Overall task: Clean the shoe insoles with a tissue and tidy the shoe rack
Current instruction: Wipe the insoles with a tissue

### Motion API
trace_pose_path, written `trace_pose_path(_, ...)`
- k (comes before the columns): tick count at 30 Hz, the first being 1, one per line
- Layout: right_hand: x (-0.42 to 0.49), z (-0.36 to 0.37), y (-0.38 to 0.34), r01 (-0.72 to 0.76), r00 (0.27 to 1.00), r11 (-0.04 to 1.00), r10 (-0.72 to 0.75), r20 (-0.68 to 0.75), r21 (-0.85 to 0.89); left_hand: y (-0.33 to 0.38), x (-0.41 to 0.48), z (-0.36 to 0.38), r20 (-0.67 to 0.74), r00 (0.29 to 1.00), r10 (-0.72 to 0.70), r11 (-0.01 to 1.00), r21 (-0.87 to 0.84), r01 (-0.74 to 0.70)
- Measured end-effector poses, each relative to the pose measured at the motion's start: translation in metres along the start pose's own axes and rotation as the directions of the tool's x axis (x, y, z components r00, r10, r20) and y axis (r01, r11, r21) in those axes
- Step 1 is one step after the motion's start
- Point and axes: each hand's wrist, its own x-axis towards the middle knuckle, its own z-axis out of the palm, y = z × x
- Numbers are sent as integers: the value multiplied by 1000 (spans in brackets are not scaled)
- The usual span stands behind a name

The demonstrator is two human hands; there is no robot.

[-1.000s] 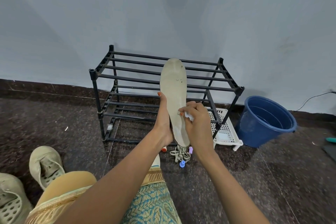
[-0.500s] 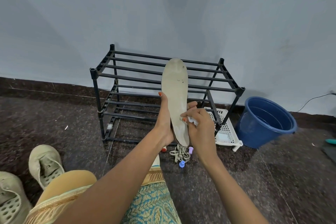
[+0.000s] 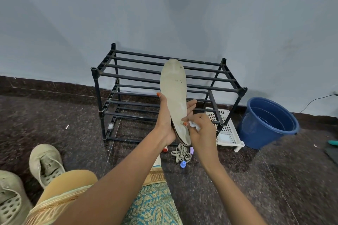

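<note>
Right hand [image 3: 203,133]: fingers pinch a white tissue [image 3: 194,125], pressed to the heel end of the insole [image 3: 173,93], frame centre.
Left hand [image 3: 165,126]: curled round the insole's lower edge, holding it upright.
Dark specks near toe; wiping judged unfinished.
Rack [image 3: 164,78] behind; shoes [image 3: 45,162], lower left, and laces [image 3: 181,154] on floor, not yet racked.

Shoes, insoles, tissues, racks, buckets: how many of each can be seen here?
Beige shoes: 2
Insole: 1
Tissue: 1
Shoe rack: 1
Blue bucket: 1
Total: 6
</note>
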Motion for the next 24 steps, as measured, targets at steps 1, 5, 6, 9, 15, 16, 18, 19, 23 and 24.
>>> trace_pose_path(1, 0, 0, 0, -5, 1000, 1000, 5, -3, 2, 0, 0, 0, 2, 1000, -6, 1000, 10, 6)
trace_pose_path(5, 10, -1, -2, -32, 998, 999, 32, -51, -2, 0, -3, 3, 25, 999, -44, 996, 77, 42)
trace_pose_path(6, 13, -1, -3, -35, 997, 999, 35, -63, -1, 0, -5, 4, 33, 998, -46, 994, 98, 43)
trace_pose_path(9, 20, 0, -4, -38, 996, 999, 37, -81, -7, 1, -12, 8, 63, 997, -44, 994, 101, 37)
trace_pose_path(15, 10, -1, -8, -9, 999, 1000, 9, -33, -20, 1, -9, 5, 62, 998, -22, 999, 26, 20)
trace_pose_path(16, 6, -2, -8, -11, 1000, 1000, 11, -14, -25, 1, -7, 4, 57, 998, -12, 1000, -7, 12)
trace_pose_path(18, 0, -2, -7, -9, 1000, 999, 9, 17, -39, 0, -2, 1, 54, 998, 16, 999, -51, -13)
trace_pose_path(19, -3, -2, -6, -11, 1000, 999, 12, 27, -48, -1, 0, -1, 55, 998, 29, 998, -64, -25)
trace_pose_path(23, -5, -3, -8, -22, 1000, 997, 24, 18, -73, -1, 2, -2, 64, 997, 40, 998, -55, -36)
trace_pose_path(24, -3, -3, -9, -25, 1000, 997, 25, 8, -73, -2, 2, -1, 66, 997, 43, 998, -45, -41)
